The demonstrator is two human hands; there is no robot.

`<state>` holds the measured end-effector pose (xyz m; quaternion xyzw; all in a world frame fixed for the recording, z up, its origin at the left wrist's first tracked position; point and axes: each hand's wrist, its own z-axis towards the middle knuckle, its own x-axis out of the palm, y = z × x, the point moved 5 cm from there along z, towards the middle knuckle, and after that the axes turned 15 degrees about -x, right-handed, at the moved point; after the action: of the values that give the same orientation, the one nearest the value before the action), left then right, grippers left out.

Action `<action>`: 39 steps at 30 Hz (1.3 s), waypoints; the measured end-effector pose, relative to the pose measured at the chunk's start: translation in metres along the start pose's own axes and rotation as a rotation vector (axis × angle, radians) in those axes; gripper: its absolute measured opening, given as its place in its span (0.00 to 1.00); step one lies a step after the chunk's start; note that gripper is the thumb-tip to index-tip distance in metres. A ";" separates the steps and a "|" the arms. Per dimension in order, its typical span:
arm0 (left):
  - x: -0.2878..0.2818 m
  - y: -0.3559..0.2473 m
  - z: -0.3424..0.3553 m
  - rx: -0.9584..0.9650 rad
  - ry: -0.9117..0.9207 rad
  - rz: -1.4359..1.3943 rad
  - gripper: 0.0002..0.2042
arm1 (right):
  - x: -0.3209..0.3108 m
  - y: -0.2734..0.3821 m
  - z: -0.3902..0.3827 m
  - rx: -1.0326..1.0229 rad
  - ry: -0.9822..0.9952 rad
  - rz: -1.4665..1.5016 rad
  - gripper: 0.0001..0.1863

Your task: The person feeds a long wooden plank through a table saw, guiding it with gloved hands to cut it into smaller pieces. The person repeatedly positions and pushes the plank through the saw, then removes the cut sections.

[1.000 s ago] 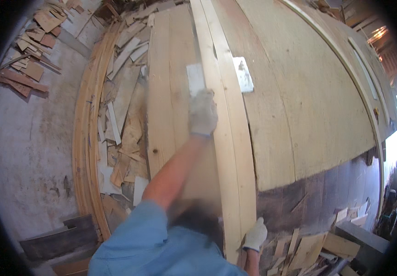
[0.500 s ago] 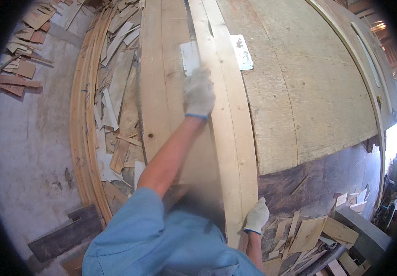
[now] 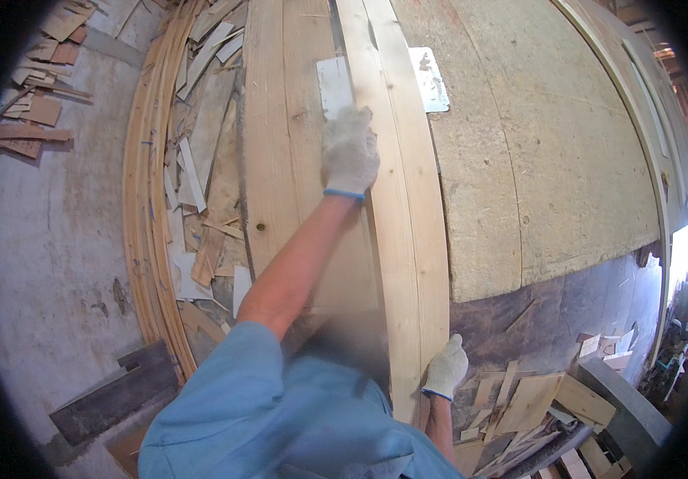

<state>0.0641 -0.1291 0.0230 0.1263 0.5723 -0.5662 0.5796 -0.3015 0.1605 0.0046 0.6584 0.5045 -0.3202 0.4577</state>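
A long pale wooden board (image 3: 406, 231) runs away from me across the bench, with a dark seam along its length; whether it is one piece or two side by side, I cannot tell. My left hand (image 3: 350, 152), in a white knit glove with a blue cuff, is closed at the board's left edge, well up its length. Near its closer end, my right hand (image 3: 446, 369), gloved too, grips the right edge; some of its fingers are hidden. White plates (image 3: 429, 80) show on both sides of the board, beyond my left hand.
Wide planks (image 3: 268, 160) lie left of the board, and a large worn plywood sheet (image 3: 543, 152) lies right. Farther left are offcuts (image 3: 192, 172) and a bundle of long thin strips (image 3: 146, 207). More scraps (image 3: 531, 403) lie at lower right beside a grey beam (image 3: 619, 399).
The view has shifted slightly. The board and my left hand appear a little farther right and up in the picture; both hands keep their hold on the board.
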 end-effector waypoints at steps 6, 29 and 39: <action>-0.002 -0.004 0.000 0.002 -0.009 0.013 0.17 | -0.007 0.016 0.023 0.016 0.015 0.012 0.07; -0.003 -0.005 0.001 0.020 -0.038 -0.052 0.15 | 0.022 -0.058 -0.095 -0.170 -0.107 0.130 0.14; -0.003 -0.004 0.002 -0.013 -0.025 -0.053 0.16 | 0.018 -0.045 -0.076 -0.146 -0.097 0.084 0.15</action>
<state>0.0628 -0.1306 0.0279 0.1005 0.5719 -0.5791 0.5723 -0.3419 0.2412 0.0047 0.6275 0.4759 -0.2945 0.5414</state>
